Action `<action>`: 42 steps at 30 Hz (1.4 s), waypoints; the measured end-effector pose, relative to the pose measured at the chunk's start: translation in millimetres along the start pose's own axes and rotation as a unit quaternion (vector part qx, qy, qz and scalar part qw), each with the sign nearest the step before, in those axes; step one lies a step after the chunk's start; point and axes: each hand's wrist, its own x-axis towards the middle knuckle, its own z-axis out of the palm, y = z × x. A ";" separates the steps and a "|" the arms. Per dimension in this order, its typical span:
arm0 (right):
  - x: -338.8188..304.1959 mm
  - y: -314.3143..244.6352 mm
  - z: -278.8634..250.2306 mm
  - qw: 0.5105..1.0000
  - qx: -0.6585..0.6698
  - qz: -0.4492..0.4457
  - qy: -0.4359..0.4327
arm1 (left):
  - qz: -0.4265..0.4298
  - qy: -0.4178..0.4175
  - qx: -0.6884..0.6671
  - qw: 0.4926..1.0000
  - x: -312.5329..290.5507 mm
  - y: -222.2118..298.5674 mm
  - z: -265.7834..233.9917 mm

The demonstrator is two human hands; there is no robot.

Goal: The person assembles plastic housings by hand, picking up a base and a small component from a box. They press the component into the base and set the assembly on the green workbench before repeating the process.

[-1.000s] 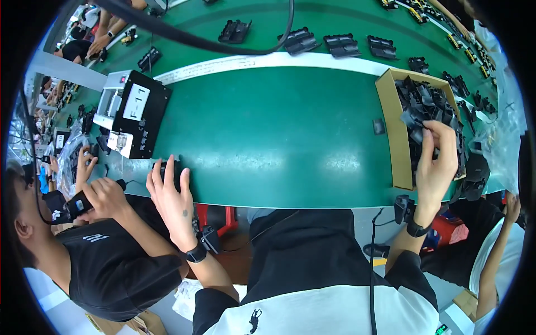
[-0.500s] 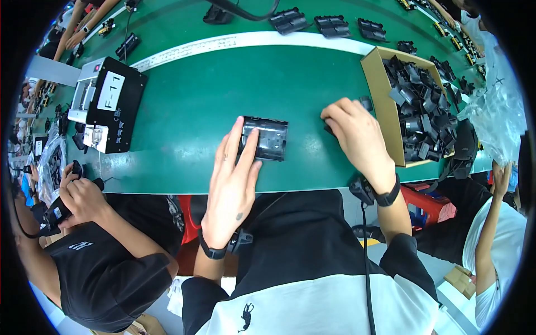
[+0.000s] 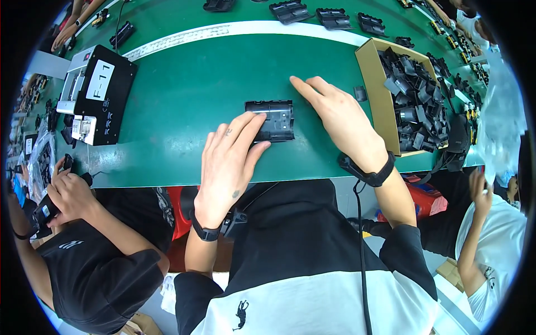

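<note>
A black plastic housing [image 3: 277, 118] with rounded channels lies on the green tabletop in front of me. My left hand [image 3: 228, 153] holds it at its left end, fingertips on top and thumb by the near edge. To the right of the housing, my right hand [image 3: 341, 118] hovers over the table with its index finger stretched out. I see nothing in it, though the palm and thumb are hidden. A small black plastic piece [image 3: 360, 93] lies between that hand and the cardboard box [image 3: 379, 100].
The box is filled with loose black plastic parts [image 3: 416, 106]. A black and silver machine [image 3: 103, 97] stands at left. Several black housings [image 3: 333, 18] lie beyond the white strip [image 3: 251, 27]. A co-worker's hand [image 3: 72, 192] works at left; another person [image 3: 491, 223] is at right.
My right hand has moved left and away from me, from beside the small piece toward the housing, and its index finger has straightened. My left hand stays on the housing. The view has shifted slightly.
</note>
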 end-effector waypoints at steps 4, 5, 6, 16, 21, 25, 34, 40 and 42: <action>1.6 -3.3 -1.4 0.997 0.067 0.023 0.031 | -0.007 0.012 0.019 1.000 -0.1 2.8 4.2; 2.5 -5.7 -3.7 0.994 0.097 0.035 0.039 | -0.008 0.016 0.028 0.999 -0.4 4.4 5.6; 2.8 -8.8 -6.3 0.994 0.097 0.032 0.037 | -0.010 0.021 0.036 0.999 -0.9 4.6 6.4; 6.6 -32.8 -6.0 0.994 0.086 -0.057 0.022 | -0.003 0.026 0.024 0.999 1.2 0.4 8.9; 9.7 -34.7 2.8 0.996 0.007 -0.085 0.019 | 0.004 0.037 0.029 0.999 -0.5 -0.1 11.2; 17.7 -31.3 -2.2 0.994 0.038 -0.100 -0.040 | 0.010 0.015 0.058 0.998 -0.7 3.2 7.8; 42.3 -12.4 -6.9 0.975 0.106 -0.156 -0.116 | 0.049 -0.014 0.102 0.993 11.7 0.4 -3.1; 36.4 -9.9 0.5 0.981 0.079 -0.164 -0.072 | 0.046 -0.008 0.079 0.996 9.4 -0.9 1.3; 33.7 -9.9 2.5 0.981 0.082 -0.163 -0.061 | 0.036 -0.017 0.066 0.997 9.5 -1.6 1.8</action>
